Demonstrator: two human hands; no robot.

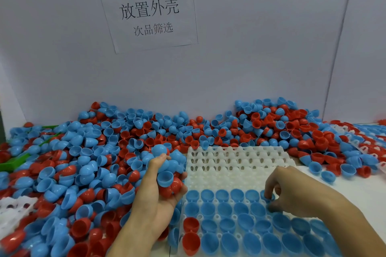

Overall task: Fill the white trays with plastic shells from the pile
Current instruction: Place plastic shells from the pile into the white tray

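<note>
The white tray (pixel 236 165) runs off the bottom edge; its near rows cannot be counted. The right hand (pixel 292 192) covers the tray cells beneath it, and its fingertips hide most of the blue shell (pixel 263 194) they pinch. The left hand (pixel 158 192) conceals part of its handful of shells (pixel 165 173). A second tray (pixel 12 206) at left is largely buried and blurred. A green object (pixel 12 164) is mostly covered by the pile (pixel 104 142); its kind cannot be told.

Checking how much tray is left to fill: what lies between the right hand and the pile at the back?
In the head view, bare rows of the white tray lie between the right hand and the pile; no shells sit there.
</note>
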